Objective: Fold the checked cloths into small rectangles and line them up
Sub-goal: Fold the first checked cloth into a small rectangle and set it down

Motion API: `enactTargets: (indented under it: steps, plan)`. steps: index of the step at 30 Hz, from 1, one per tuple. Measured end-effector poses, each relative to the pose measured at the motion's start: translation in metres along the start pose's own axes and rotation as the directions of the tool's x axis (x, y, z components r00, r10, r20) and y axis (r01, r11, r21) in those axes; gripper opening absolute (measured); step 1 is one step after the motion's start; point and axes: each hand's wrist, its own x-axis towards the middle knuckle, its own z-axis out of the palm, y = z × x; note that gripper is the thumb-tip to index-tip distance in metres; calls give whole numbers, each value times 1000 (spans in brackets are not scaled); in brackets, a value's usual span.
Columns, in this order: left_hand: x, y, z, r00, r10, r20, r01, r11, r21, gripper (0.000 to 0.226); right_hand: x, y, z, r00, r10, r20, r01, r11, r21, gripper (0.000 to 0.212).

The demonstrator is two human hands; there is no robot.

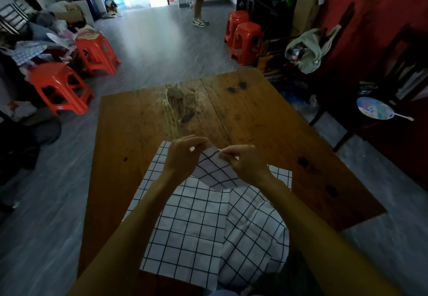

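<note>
our left hand (pixel 183 157) and right hand (pixel 245 163) pinch one raised corner of a white checked cloth (pixel 215 173) — thin, soft, black-gridded. it lifts above another cloth (pixel 190 226) spread flat on the worn, stained wooden table (pixel 266 119) — its near side rumpled.

A cluttered home living room: wooden table (pixel 266 119), plastic stools (pixel 246 41), piled clothes (pixel 34 48)

I see cloths (pixel 196 224) on the tabletop's (pixel 266 119) near edge, stools (pixel 69 75) on the floor left, stools (pixel 243 36) far right, a chair (pixel 370 115) right.
</note>
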Motion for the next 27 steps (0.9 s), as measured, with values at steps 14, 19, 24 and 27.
enactTargets:
  steps: [14,19,24,27]
  plan:
    - [-6,-6,-7,999,-32,27,32,999,-14,11,-5,-14,11,996,43,-83,-33,993,110,36]
    - [-8,1,-10,999,-7,-35,5,999,-46,11,-4,-18,16,992,-37,-123,46,997,65,15]
    - [-13,-1,-16,979,-97,-181,87,994,-64,11,-29,15,27,998,47,-50,-50,998,-49,12]
    - [-6,1,-21,974,-92,-209,87,996,-34,13,-45,31,33,992,127,-10,-127,988,-93,11]
